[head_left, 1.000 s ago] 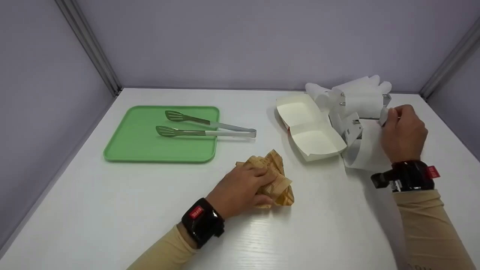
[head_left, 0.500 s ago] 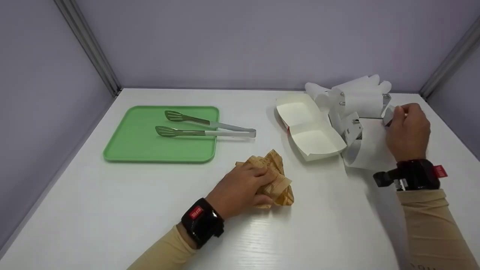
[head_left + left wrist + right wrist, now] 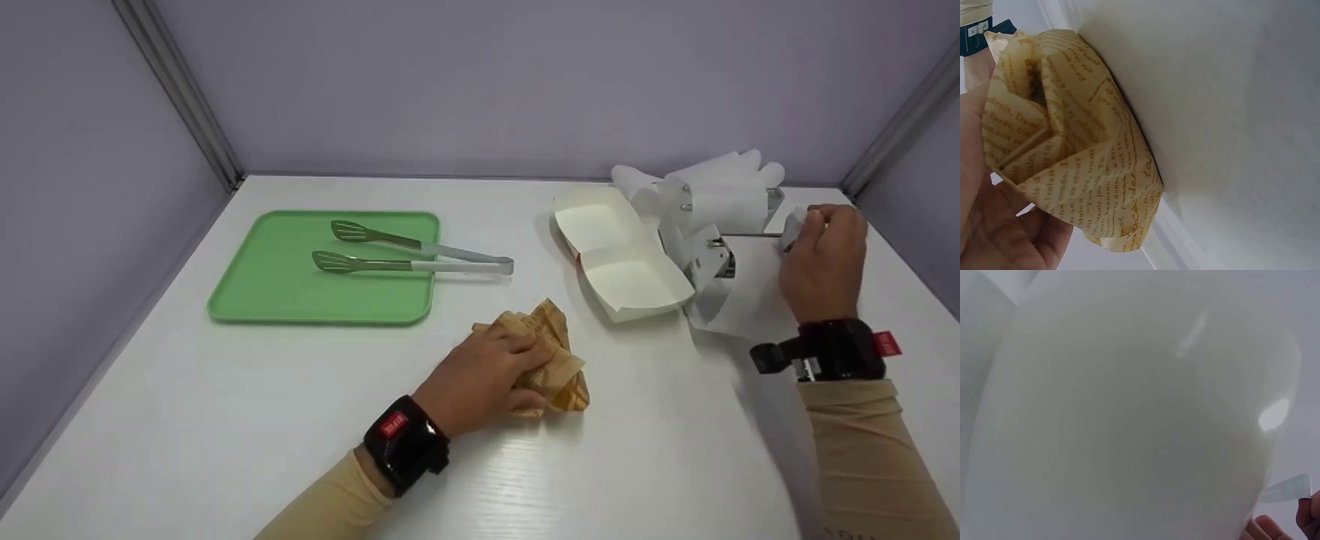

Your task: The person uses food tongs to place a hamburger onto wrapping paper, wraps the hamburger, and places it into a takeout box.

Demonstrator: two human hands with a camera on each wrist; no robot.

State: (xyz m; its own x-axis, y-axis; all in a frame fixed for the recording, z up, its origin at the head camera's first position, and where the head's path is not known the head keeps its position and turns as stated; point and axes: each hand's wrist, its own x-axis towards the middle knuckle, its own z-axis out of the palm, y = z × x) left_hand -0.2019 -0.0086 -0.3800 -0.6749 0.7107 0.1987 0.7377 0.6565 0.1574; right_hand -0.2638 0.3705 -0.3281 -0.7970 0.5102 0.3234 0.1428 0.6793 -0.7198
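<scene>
In the head view my left hand [image 3: 480,379] grips a crumpled bundle of brown printed wrapping paper [image 3: 559,371] on the white table. The left wrist view shows the fingers curled round this bundle [image 3: 1084,152]; what lies inside is hidden. At the right, my right hand [image 3: 825,262] pinches a small white piece, like a label or strip end [image 3: 793,225], above a curved white sheet [image 3: 750,300]. That sheet runs out of a holder with a metal-fitted end plate [image 3: 709,259]. In the right wrist view a pale glossy sheet [image 3: 1129,405] hides most of the work.
An open cream food box [image 3: 634,281] stands left of the holder. White rolls [image 3: 727,210] and a white glove-like shape [image 3: 750,165] lie behind it. Tongs [image 3: 465,262] rest partly on a green tray [image 3: 277,292] at the left. Walls enclose the table's back and sides.
My right hand has moved a little to the right with the small white piece, and the white sheet below has shifted. The left hand and wrapped bundle have stayed put.
</scene>
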